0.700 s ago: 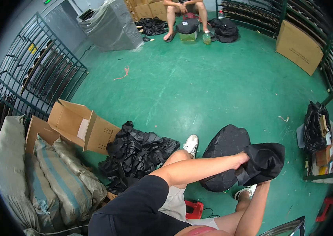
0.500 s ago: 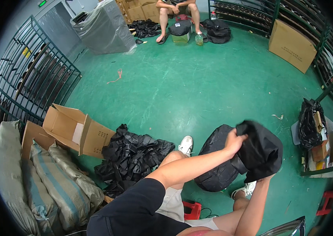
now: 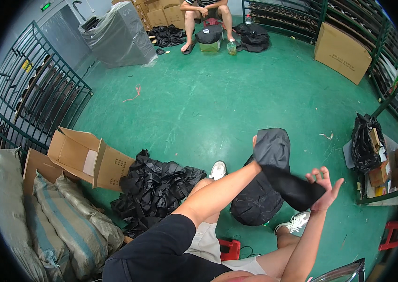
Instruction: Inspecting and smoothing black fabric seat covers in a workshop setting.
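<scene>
A black fabric piece [image 3: 274, 145], seemingly a bag-like cover, hangs between my hands in front of me. My left hand [image 3: 255, 165] is mostly hidden behind its upper part and grips it there; only a bit of finger shows at the edge. The lower end of the cloth is blurred and reaches my right hand [image 3: 325, 189], whose fingers are spread apart beside it. Below the cloth, between my feet, sits a rounded black fabric bundle [image 3: 255, 202]. A heap of crumpled black fabric [image 3: 156, 185] lies on the floor left of my leg.
An open cardboard box [image 3: 109, 164] and stuffed woven sacks [image 3: 67, 211] stand at left. Metal racks [image 3: 34, 89] line the sides. At right is a bin with a black bag [image 3: 370, 145] and a red stool [image 3: 393, 235]. Another person [image 3: 206, 19] sits at the far side.
The black fabric has swung up and to the left with my left hand. My right hand has risen from under the cloth and its fingers have spread.
</scene>
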